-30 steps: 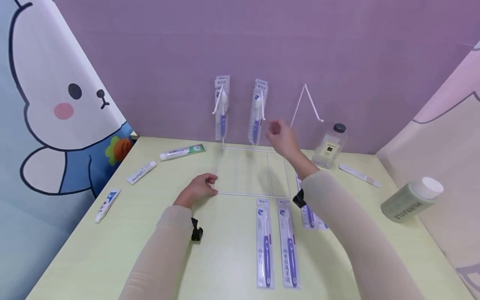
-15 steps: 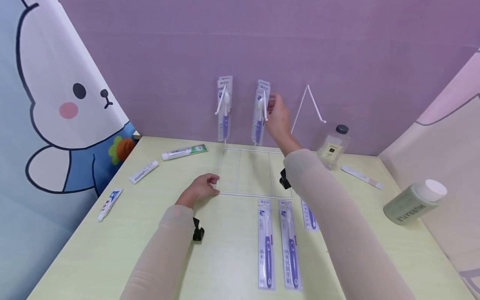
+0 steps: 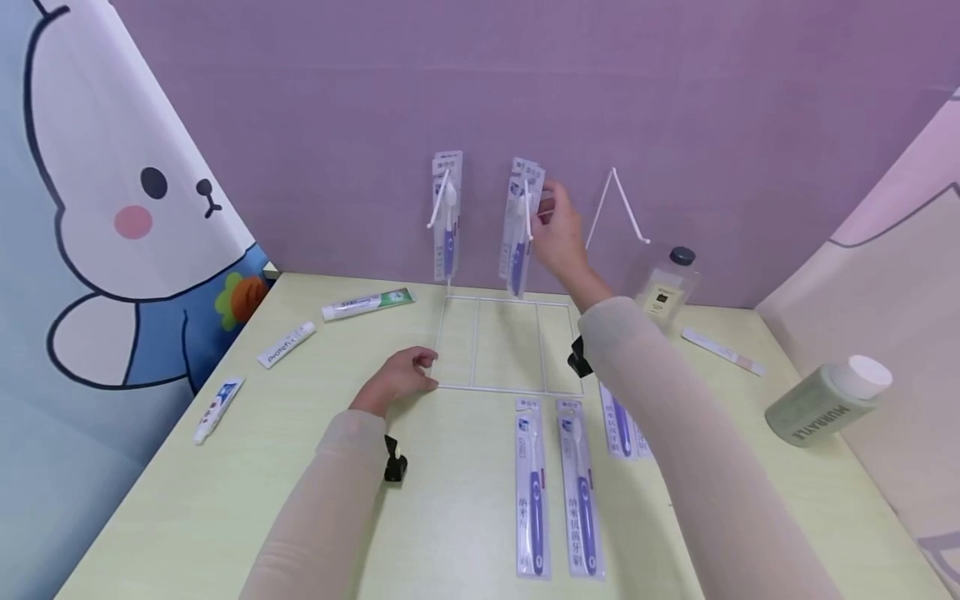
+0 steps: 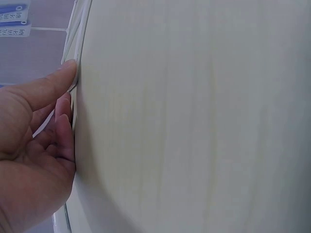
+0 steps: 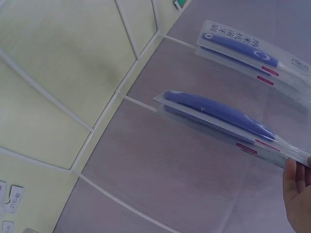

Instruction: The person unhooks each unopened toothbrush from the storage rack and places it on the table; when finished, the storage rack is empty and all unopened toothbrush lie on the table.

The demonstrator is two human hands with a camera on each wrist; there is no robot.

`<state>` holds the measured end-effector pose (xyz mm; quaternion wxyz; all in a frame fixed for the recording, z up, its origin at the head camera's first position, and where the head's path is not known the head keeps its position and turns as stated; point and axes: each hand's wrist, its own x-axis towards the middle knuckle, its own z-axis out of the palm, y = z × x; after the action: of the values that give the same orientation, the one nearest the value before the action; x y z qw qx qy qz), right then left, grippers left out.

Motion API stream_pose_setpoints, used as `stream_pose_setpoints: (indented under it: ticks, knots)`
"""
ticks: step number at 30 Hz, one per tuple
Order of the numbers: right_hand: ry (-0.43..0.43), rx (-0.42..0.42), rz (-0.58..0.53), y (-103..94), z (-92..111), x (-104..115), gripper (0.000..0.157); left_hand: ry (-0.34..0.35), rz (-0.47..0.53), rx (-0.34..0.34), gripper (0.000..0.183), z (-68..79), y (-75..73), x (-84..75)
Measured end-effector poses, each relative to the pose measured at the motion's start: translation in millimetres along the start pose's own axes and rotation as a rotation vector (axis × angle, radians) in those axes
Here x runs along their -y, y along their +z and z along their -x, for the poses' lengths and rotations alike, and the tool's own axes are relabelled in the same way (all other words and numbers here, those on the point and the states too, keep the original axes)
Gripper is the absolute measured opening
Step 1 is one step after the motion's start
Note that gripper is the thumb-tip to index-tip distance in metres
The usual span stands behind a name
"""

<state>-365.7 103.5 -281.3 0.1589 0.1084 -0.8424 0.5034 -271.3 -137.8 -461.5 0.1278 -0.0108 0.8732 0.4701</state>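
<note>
A white wire display rack (image 3: 510,391) has its base on the table and several upright hooks at the back. My left hand (image 3: 401,372) grips the front left corner of the base, thumb on the wire (image 4: 77,63). Packaged purple toothbrushes hang on the left hook (image 3: 447,250) and the middle one. At the middle hook, my right hand (image 3: 558,233) pinches the right edge of the front packaged toothbrush (image 5: 218,116), which overlaps another behind it. Only part of the right hand (image 5: 299,194) shows in the right wrist view. The right hook (image 3: 628,208) holds nothing.
Two packaged toothbrushes (image 3: 536,500) lie before the rack, with more (image 3: 618,429) partly under the right sleeve. Toothpaste tubes (image 3: 367,305) lie at left. A clear bottle (image 3: 663,292), a thin box (image 3: 722,351) and a green bottle (image 3: 813,408) are at right. A purple backdrop stands behind.
My right hand has moved up and left to the middle hook and taken hold of a package. The front package there has swung slightly right. My left hand has stayed at the rack's corner.
</note>
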Motion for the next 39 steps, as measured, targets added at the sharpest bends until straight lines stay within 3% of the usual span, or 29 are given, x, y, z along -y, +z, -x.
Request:
stream_pose_setpoints:
  ticks: [8,20,25,39]
  knots:
    - [-0.011,0.004,0.0,-19.9,18.5,2.4,0.043,0.001,-0.001,0.003,0.051,-0.5,-0.1,0.0]
    - [0.096,0.164,-0.196,-31.4,75.2,-14.8,0.054,0.007,0.003,0.003,0.051,0.0,1.3,1.3]
    - [0.164,0.253,-0.296,-25.6,98.9,-28.9,0.054,0.012,0.001,0.003,0.051,0.1,-0.9,0.7]
    - [0.422,0.503,-0.444,8.8,155.8,-63.3,0.053,0.006,0.021,0.018,0.052,0.4,-0.2,-0.2]
